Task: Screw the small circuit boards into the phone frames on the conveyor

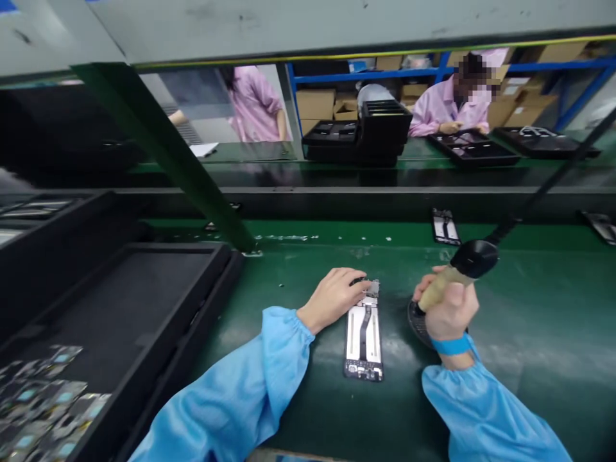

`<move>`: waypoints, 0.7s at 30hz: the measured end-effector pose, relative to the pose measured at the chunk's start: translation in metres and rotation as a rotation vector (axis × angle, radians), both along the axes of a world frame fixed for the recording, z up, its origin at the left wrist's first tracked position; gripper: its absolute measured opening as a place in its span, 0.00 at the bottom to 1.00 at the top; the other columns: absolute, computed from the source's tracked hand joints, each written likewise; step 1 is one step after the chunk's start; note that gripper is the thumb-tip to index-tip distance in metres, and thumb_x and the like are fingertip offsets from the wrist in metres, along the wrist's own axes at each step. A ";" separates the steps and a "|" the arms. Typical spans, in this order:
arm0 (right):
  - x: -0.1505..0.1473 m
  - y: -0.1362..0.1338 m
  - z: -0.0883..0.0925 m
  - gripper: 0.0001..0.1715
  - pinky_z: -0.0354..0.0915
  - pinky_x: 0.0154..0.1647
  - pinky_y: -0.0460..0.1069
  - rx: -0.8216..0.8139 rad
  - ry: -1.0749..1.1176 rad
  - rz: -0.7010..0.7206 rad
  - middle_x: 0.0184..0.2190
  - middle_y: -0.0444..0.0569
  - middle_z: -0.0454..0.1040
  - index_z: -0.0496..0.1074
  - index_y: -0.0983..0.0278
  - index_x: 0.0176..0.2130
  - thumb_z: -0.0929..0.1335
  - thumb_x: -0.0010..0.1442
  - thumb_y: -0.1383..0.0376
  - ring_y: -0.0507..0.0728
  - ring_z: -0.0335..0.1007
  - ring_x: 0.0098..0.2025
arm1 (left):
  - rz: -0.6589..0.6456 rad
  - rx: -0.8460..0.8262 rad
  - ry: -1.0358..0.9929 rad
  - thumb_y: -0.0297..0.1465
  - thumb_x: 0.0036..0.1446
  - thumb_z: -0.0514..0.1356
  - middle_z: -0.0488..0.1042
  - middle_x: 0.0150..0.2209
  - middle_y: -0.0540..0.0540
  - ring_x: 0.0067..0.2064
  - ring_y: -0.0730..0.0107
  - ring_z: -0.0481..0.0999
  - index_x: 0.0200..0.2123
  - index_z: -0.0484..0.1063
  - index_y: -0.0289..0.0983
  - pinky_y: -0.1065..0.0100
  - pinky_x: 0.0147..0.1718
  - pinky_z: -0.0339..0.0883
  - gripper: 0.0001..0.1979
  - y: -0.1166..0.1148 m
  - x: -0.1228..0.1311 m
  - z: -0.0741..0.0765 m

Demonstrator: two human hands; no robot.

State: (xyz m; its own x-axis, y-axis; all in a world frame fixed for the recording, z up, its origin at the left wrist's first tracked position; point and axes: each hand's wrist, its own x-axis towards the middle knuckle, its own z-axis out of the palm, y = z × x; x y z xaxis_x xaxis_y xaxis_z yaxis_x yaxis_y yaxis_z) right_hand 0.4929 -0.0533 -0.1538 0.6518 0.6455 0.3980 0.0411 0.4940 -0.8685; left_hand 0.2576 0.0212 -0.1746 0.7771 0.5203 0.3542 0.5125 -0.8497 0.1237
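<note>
The opened phone (355, 337) is lying just below the frame's centre. My left hand (334, 298) is resting its fingers over the top end; whether they're pinching, I cannot tell. I should be bracing lightly, clear of the ribbon (366, 330). My right hand (452, 314), right of centre, is closing round the tilted driver (443, 286), which wants steadying above the dish (418, 325).

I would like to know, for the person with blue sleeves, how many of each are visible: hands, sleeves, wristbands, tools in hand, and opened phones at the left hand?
Hands: 2 (left hand, right hand)
Blue sleeves: 2 (left sleeve, right sleeve)
Blue wristband: 1
Beige-gripped tool, in the right hand: 1
Opened phone, at the left hand: 1
Total: 7
</note>
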 end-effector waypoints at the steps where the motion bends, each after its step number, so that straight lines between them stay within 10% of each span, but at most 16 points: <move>1: 0.000 0.000 0.000 0.34 0.63 0.14 0.48 0.001 -0.008 -0.001 0.20 0.42 0.72 0.71 0.64 0.42 0.70 0.61 0.36 0.54 0.67 0.15 | 0.000 0.010 0.010 0.34 0.76 0.61 0.79 0.60 0.41 0.61 0.55 0.77 0.59 0.79 0.41 0.55 0.58 0.72 0.13 -0.001 0.000 -0.001; 21: 0.002 0.001 -0.004 0.27 0.61 0.12 0.54 0.027 -0.060 -0.074 0.20 0.44 0.70 0.75 0.59 0.40 0.66 0.65 0.39 0.58 0.64 0.14 | -0.035 -0.204 -0.079 0.40 0.80 0.55 0.79 0.64 0.44 0.64 0.61 0.78 0.58 0.80 0.43 0.57 0.64 0.69 0.17 -0.022 -0.013 -0.008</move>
State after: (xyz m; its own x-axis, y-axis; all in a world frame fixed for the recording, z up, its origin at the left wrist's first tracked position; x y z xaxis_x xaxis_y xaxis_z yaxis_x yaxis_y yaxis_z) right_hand 0.4946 -0.0527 -0.1582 0.6720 0.5848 0.4543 0.1298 0.5110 -0.8498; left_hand 0.2446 -0.0007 -0.1831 0.7698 0.5606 0.3053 0.4651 -0.8201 0.3333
